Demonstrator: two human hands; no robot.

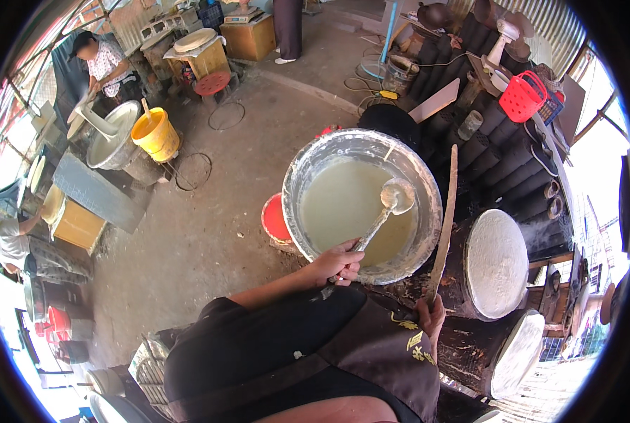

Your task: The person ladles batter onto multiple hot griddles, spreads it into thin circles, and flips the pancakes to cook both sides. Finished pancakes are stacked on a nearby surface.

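Note:
My left hand [337,264] is closed around the handle of a metal ladle [398,196]. The ladle's bowl is over the pale, milky liquid [343,201] in a large metal basin [294,233] with batter-crusted walls. In my right hand [431,316], a long, thin wooden stick [447,211] points away from me, just right of the basin. Right of the stick, a round white layer [497,264] covers the top of a dark drum-like stove. A second white-topped round [518,356] stands nearer to me.
A red bucket [276,218] stands left of the basin. Dark cylinders [498,162] are stacked at the right, below a red plastic basket [523,96]. Two people work at the far left, near a yellow bucket [156,134] and another basin [121,130]; a third person stands at the back.

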